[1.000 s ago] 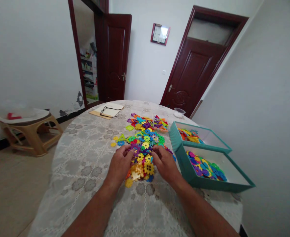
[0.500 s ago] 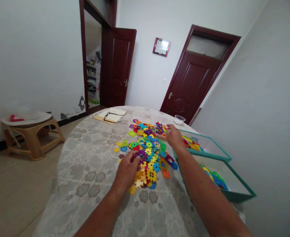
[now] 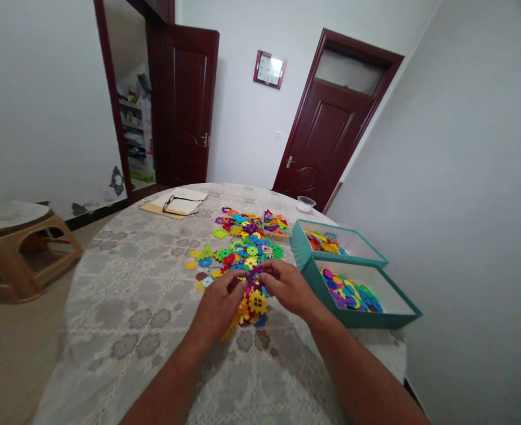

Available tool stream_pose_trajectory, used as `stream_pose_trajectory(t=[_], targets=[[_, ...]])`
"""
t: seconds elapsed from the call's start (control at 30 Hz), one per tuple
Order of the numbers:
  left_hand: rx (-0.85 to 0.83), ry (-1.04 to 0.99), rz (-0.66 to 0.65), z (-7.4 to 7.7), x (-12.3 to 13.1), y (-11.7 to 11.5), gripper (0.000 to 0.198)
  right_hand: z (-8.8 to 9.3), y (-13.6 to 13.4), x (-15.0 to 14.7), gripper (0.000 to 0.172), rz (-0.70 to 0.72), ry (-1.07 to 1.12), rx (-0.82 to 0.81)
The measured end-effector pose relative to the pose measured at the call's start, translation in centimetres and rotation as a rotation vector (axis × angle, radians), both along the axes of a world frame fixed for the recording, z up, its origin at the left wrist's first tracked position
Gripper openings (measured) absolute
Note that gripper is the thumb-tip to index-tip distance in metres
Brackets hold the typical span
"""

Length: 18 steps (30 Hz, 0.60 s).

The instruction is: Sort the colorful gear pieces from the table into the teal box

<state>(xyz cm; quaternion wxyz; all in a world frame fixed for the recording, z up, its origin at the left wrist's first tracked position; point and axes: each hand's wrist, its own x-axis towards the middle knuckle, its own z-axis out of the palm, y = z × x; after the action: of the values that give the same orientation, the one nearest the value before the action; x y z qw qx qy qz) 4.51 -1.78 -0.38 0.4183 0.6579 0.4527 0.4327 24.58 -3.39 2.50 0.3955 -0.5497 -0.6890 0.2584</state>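
Observation:
Between my two hands, above the near part of the pile, is a purple gear-shaped plastic piece (image 3: 254, 277). My left hand (image 3: 220, 298) pinches its left side, thumb and fingers closed. From the right, my right hand (image 3: 287, 285) grips the same piece with thumb and forefinger; whether a second small piece is there I cannot make out. Colourful gear-shaped building pieces (image 3: 251, 251) lie heaped around and beyond the hands. A yellow square piece with a windowed middle (image 3: 258, 302) lies just below my fingers.
To the right, a teal-edged two-compartment box (image 3: 362, 321) holds more pieces. A clear container (image 3: 274, 227) of pieces stands behind the pile, and a small clear bowl (image 3: 305, 203) farther back. Eyeglasses (image 3: 183, 205) rest on an open notebook (image 3: 154, 208). A stool (image 3: 25, 254) stands left.
My right hand has come back from the clear container to the purple piece, joining my left hand. The view has swung a little to the right.

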Motion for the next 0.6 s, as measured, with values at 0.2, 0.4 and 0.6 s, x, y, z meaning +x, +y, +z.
stream_pose_trajectory(t=[0.2, 0.4, 0.6], targets=[[0.036, -0.029, 0.195, -0.4, -0.3, 0.3, 0.031, 4.4, 2.4, 9.6, 0.029, -0.453, -0.461, 0.324], [-0.141, -0.406, 0.255, 0.8, -1.0, 0.4, 0.038, 4.3, 5.4, 17.1, 0.041, -0.607, -0.805, 0.232], [-0.162, -0.315, 0.088, 4.5, -5.0, -1.3, 0.039, 2.7, 5.9, 19.0, 0.046, -0.192, -1.008, 0.001]])
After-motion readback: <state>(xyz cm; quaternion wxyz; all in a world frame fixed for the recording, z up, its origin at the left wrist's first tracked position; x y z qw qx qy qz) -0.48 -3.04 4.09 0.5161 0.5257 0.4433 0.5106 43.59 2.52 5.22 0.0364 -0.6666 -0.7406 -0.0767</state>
